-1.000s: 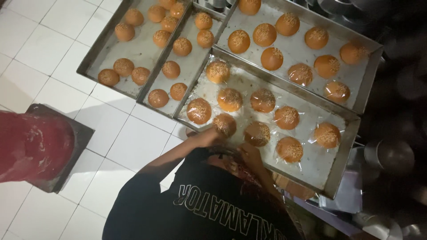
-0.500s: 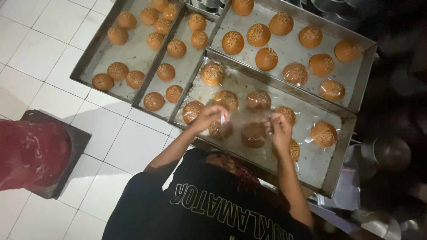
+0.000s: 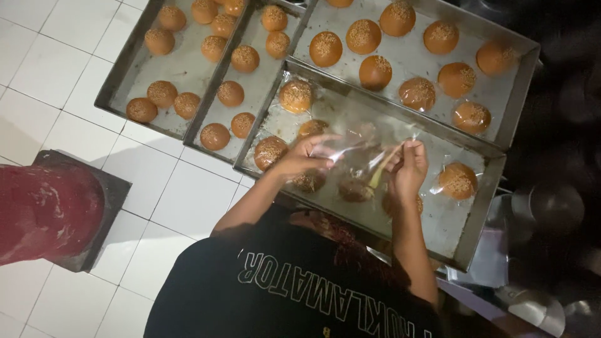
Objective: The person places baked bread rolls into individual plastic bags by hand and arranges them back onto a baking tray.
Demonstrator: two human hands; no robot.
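Clear plastic bag (image 3: 360, 153) (thin, crinkly) stretched between hands (image 3: 410, 169).

One head-worn camera looks steeply down, close over the hands and nearest baking tray (image 3: 476, 219).

Dim overhead light, right side black (hands slightly blurred), soft focus.

The floor (image 3: 69, 75) is covered with white square tiles, separated by thin grey joints. On the left, a dark square block (image 3: 103, 206) is placed on the tiles, and a red rounded object (image 3: 44, 213) is seen over it. The right side is left in deep shadow, where dim round metal vessels (image 3: 551, 206) are seen. The light is weak and warm.
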